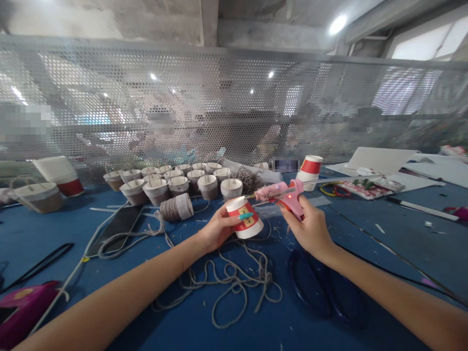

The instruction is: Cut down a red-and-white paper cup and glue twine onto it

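My left hand point(218, 227) is closed round a red and white paper cup point(245, 218), held tilted on its side above the blue table point(365, 253). My right hand point(309, 225) grips a pink hot glue gun point(283, 194) with a red light glowing on it. The gun's nozzle points left and touches the cup's upper rim. A tangle of grey twine point(234, 280) lies on the table just below both hands.
Several twine-wrapped cups point(175, 183) stand in rows behind the hands, with a twine spool point(177, 207) on its side. Stacked red cups point(310, 170) are at the back. Dark scissors point(321, 287) lie under my right forearm. A perforated metal screen point(234, 102) closes the far edge.
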`<state>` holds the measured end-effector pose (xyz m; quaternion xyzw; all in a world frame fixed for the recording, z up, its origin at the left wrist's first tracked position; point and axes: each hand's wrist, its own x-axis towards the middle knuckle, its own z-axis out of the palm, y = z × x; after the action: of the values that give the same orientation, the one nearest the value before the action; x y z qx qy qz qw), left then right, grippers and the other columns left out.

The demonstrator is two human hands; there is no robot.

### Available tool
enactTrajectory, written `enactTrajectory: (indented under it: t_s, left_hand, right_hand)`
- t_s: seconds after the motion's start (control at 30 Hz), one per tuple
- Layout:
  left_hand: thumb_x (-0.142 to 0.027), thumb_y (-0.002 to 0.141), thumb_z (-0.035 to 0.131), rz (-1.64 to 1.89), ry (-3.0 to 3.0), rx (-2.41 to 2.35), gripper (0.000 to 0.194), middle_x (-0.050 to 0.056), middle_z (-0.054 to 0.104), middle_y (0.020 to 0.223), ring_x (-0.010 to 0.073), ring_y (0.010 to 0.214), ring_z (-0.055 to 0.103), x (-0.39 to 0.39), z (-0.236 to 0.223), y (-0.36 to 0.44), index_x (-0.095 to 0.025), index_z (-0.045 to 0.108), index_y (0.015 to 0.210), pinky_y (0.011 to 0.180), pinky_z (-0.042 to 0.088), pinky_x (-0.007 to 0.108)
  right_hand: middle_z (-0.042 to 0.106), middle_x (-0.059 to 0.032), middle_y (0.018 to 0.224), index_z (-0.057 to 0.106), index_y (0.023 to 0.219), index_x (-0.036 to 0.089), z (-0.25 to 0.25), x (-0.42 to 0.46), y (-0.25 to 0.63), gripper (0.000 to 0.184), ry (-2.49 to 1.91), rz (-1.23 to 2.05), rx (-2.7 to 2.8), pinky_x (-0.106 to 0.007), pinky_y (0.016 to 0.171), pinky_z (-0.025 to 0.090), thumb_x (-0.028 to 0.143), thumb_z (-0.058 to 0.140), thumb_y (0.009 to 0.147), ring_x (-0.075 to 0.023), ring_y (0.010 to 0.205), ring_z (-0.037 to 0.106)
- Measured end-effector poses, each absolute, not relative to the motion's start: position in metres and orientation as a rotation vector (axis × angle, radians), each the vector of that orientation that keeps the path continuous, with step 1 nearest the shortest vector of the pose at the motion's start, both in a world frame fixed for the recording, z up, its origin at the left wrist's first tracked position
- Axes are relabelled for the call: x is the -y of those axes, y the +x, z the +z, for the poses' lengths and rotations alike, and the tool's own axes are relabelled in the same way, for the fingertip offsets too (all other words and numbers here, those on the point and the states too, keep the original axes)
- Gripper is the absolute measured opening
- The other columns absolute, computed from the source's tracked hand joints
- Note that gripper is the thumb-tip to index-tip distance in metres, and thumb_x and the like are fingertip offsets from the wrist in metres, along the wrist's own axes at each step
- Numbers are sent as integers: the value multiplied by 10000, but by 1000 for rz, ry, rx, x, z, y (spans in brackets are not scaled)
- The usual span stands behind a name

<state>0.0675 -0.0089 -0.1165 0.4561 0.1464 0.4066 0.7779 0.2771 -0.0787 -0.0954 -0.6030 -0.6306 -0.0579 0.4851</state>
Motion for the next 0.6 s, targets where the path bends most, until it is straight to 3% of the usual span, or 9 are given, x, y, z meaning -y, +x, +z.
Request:
enactTrajectory:
  t_s: [0.17, 0.6]
  left_hand:
    - [-130, 576, 772, 887, 964, -327, 535, 82, 691, 965, 225, 893, 644, 9, -116, 68, -154, 590, 1079, 872, 459, 381]
    - [-68, 549, 767, 908, 945, -365, 817, 41, 666, 1056, 200, 926, 620, 13, -110, 66, -260, 470, 1285, 927, 415, 372]
  right_hand:
    - [490, 29, 486, 432, 730, 216, -96, 79, 278, 207, -1470, -156, 1538, -253, 475, 347, 397, 515, 786, -144, 450, 474]
    - [552, -11, 560, 469, 770, 204, -94, 78, 281, 192, -1466, -258, 1556, -260, 501, 365, 389, 501, 808, -163, 494, 513]
